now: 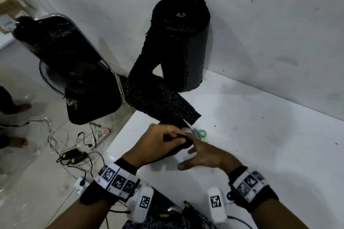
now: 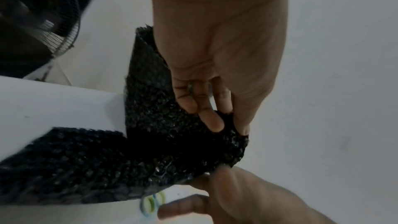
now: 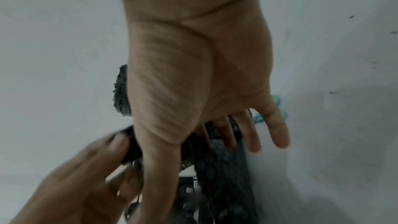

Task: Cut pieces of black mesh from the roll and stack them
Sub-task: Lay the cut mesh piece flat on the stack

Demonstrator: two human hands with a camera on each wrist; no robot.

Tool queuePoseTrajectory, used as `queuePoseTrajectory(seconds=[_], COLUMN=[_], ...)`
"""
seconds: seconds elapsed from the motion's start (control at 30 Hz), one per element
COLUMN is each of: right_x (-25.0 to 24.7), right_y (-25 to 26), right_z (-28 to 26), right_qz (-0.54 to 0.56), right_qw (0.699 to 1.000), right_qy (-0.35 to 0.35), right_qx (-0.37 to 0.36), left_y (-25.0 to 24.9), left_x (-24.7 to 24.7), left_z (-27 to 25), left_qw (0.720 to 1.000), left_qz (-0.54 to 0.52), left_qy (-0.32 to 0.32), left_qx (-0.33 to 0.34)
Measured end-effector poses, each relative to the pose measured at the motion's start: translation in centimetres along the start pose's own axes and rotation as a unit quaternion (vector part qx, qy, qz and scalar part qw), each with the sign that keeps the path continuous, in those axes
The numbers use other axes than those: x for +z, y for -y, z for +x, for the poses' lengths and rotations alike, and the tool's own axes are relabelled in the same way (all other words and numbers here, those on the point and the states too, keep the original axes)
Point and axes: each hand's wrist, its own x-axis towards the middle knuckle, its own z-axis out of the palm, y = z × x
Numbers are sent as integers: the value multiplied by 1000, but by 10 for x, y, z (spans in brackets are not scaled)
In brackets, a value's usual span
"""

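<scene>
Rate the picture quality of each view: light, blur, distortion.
Head view: dim, wide-angle bending, mesh roll reads almost solid black. Left wrist view: mesh strip fairly sharp, right hand soft. Right wrist view: left hand motion-blurred, mesh murky.

- The roll of mesh [image 1: 181, 42] is seen as black throughout, with a small tan core at its top end.
- The loose mesh strip [image 1: 158, 98] is black, and a fine dotted, net-like pattern is shown across it.
- The scissors [image 1: 200, 133] are marked by blue and light-green handle loops.
- The table [image 1: 260, 135] is white, speckled with small dark flecks.
- The wall [image 1: 260, 15] is pale grey-white, with faint dark smudges.
- The wristbands [image 1: 119, 180] are black, and white tags printed with black square-code patterns are carried on them.
- The fan [image 1: 52, 80] is covered by a black wire grille.
- The power strip [image 1: 103, 133] is white, with a lit orange-red switch.
</scene>
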Motion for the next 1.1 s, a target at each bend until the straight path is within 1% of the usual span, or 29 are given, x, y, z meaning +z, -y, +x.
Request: queuePoseTrajectory(seconds=[0.07, 0.1, 0.13, 0.2, 0.27, 0.33, 0.4, 0.47, 0.53, 0.57, 0.6, 0.67, 0.7, 0.77, 0.8, 0.83, 0.9, 0.97, 1.03, 1.1], right_x=[12, 14, 13, 6, -7, -24, -43, -60, -75, -80, -84, -89, -91, -92, -93, -93, -93, -93, -91, -88], right_y=[-5, -8, -11, -16, -23, -28, -29, -26, -28, -31, -34, -40, -42, -44, -45, -46, -47, -49, -51, -53], right_z=[-13, -20, -28, -47, -64, -86, -112, -138, -157, -164, -171, -183, -188, -191, -192, -193, -196, -199, -202, -202], right_qz=[21, 12, -6, -39, -19, 62, 155, 220, 271, 287, 301, 330, 345, 368, 377, 386, 398, 398, 383, 342], right_qw=[993, 986, 979, 975, 976, 967, 951, 931, 907, 899, 891, 877, 869, 857, 851, 846, 837, 833, 838, 855], right_qy=[-109, -163, -201, -217, -217, -246, -265, -291, -322, -332, -339, -350, -354, -361, -364, -368, -376, -384, -388, -391], right_qx=[-37, -42, -41, -19, 24, 34, 17, 4, 0, -1, -2, -5, -10, -16, -14, -11, -11, -10, -7, 2], left_y=[-15, -21, -27, -35, -45, -54, -56, -53, -47, -46, -43, -40, -37, -33, -33, -36, -43, -47, -46, -46], left_x=[18, 26, 33, 43, 48, 49, 48, 45, 47, 49, 54, 65, 71, 82, 88, 92, 98, 104, 104, 101], left_z=[0, 0, 1, 5, 10, 16, 23, 27, 30, 30, 30, 32, 33, 35, 38, 40, 46, 55, 61, 66], left_qw=[1000, 999, 999, 998, 997, 995, 993, 990, 980, 974, 969, 963, 963, 962, 962, 963, 974, 986, 989, 990], left_qz=[-17, -26, -33, -41, -56, -90, -98, -101, -155, -188, -218, -255, -257, -247, -235, -219, -171, -123, -121, -124], left_qy=[17, 26, 34, 38, 17, -14, -50, -90, -124, -124, -104, -25, 23, 110, 140, 156, 148, 108, 72, 54], left_qx=[12, 18, 26, 41, 49, 47, 48, 41, 10, -17, -46, -87, -84, -46, -28, -17, -6, 19, 36, 34])
